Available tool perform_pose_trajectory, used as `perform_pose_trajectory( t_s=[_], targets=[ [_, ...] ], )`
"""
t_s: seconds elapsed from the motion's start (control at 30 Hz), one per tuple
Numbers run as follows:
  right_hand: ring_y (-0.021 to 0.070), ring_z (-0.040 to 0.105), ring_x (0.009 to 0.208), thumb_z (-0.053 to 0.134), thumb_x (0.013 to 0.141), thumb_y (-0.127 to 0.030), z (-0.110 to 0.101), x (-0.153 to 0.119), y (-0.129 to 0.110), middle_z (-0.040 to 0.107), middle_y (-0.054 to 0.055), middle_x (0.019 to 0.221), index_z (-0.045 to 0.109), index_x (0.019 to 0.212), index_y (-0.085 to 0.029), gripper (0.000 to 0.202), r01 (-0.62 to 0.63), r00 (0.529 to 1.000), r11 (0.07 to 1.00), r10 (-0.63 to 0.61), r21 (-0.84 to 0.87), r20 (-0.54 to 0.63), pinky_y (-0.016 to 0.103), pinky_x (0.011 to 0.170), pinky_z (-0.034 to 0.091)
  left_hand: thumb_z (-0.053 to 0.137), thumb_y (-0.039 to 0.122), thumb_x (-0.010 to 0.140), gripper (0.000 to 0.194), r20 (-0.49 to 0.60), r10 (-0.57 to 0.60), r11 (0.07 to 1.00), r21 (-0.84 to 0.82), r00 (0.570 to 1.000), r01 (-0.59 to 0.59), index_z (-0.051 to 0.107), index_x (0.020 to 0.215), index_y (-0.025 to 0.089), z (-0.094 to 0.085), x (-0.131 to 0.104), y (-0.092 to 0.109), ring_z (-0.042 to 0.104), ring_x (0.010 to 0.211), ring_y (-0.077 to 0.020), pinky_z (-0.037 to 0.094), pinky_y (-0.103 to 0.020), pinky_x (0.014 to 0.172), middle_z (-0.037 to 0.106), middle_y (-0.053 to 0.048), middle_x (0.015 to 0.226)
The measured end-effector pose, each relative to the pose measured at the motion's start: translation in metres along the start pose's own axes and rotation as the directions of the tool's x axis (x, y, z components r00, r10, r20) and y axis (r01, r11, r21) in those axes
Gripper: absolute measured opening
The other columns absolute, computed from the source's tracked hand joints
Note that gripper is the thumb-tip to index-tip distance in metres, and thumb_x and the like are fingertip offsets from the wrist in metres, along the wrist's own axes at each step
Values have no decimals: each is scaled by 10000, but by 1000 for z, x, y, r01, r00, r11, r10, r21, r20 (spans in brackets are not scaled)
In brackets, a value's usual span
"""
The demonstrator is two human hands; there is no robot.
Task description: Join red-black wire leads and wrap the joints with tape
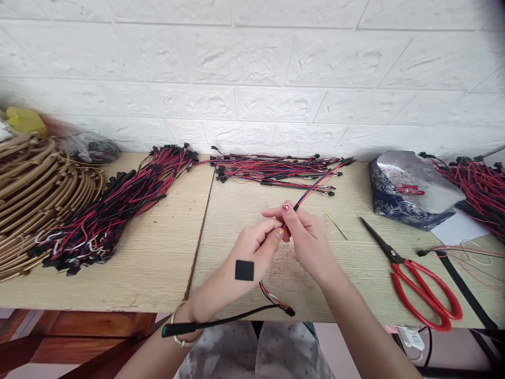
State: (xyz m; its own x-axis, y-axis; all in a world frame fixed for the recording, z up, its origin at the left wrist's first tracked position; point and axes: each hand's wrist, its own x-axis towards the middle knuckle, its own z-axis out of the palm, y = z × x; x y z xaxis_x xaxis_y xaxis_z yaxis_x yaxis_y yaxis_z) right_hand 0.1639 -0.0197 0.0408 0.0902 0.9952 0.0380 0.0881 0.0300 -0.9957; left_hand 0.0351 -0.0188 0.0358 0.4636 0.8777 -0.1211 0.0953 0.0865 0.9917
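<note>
My left hand point(256, 242) and my right hand point(310, 239) meet over the middle of the table, fingers closed in a pinch on one wire harness point(310, 192). Its red and blue wires run up and right from my fingertips to a black end near the wall. Below my left hand, more red, white and black wires come out and end in a small black connector point(290, 311). A black cable point(236, 317) with a green-tipped plug crosses my left wrist. A black square patch point(244, 270) lies on the back of my left hand. My fingers hide the gripped part.
Bundled harnesses point(130, 195) lie left, others point(272, 171) along the wall. Red-handled scissors point(418, 281) and a thin yellow strip point(335, 225) lie right, near a patterned bag point(398, 202) and more wires point(481, 184). Coiled tan hoops point(43, 195) stand far left.
</note>
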Motion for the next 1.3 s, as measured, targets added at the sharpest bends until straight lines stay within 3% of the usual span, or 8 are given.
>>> perform_pose_trajectory(
  t_s=[0.53,0.7,0.8,0.87,1.0,1.07,1.17,1.3],
  targets=[
    [85,333,427,504,842,-582,-20,45,-1,350,-48,487,659,643,-175,478,181,926,975,-124,130,-356,256,429,232,446,372,905,306,-123,-85,992,-104,989,72,521,687,172,12,-25,-18,340,516,-95,242,-254,515,386,46,538],
    [77,326,399,513,760,-689,-31,55,31,343,-62,484,642,663,-157,556,-82,966,975,128,206,-224,250,413,219,465,343,871,258,-243,-86,996,-56,966,74,518,684,175,13,-9,-26,275,501,-99,195,-260,496,321,56,536],
    [68,298,376,489,719,-752,-71,49,37,353,-54,463,654,616,-126,655,-346,938,937,347,-54,18,254,406,180,462,319,862,236,-309,-80,995,35,948,95,527,689,172,10,-6,-29,277,510,-104,199,-257,504,330,52,547],
    [71,288,373,560,693,-721,-100,34,26,332,-54,433,643,550,-130,614,-414,909,862,407,-292,-87,258,405,174,452,305,866,235,-339,-69,986,119,938,116,527,689,171,8,-7,-30,281,516,-106,200,-256,511,340,49,555],
    [118,384,436,590,812,-512,-111,-13,-21,424,-25,482,675,646,-217,349,-175,922,867,-22,-466,-387,274,420,268,428,278,878,253,-343,-5,968,233,939,90,496,655,181,9,-10,-29,296,525,-109,209,-254,525,354,44,570],
    [150,513,554,599,847,-361,-83,-35,-39,568,6,616,683,732,-259,175,151,955,811,-266,-565,-127,279,472,370,418,250,874,237,-349,13,961,263,937,85,481,655,185,11,-11,-29,301,539,-112,209,-253,531,354,42,582],
    [187,588,811,559,867,-179,-28,-52,-40,651,46,882,683,935,-259,163,436,884,766,-267,-472,383,311,669,485,442,169,820,197,-311,0,967,241,950,78,393,630,190,14,-13,-30,295,579,-111,197,-252,538,315,45,605],
    [212,539,930,515,855,-64,5,-54,-16,616,63,962,669,965,-227,250,402,876,770,-167,-495,452,363,759,475,441,94,758,207,-233,3,981,190,972,43,308,634,195,14,-17,-32,277,614,-106,177,-258,547,278,49,627]
  ],
)
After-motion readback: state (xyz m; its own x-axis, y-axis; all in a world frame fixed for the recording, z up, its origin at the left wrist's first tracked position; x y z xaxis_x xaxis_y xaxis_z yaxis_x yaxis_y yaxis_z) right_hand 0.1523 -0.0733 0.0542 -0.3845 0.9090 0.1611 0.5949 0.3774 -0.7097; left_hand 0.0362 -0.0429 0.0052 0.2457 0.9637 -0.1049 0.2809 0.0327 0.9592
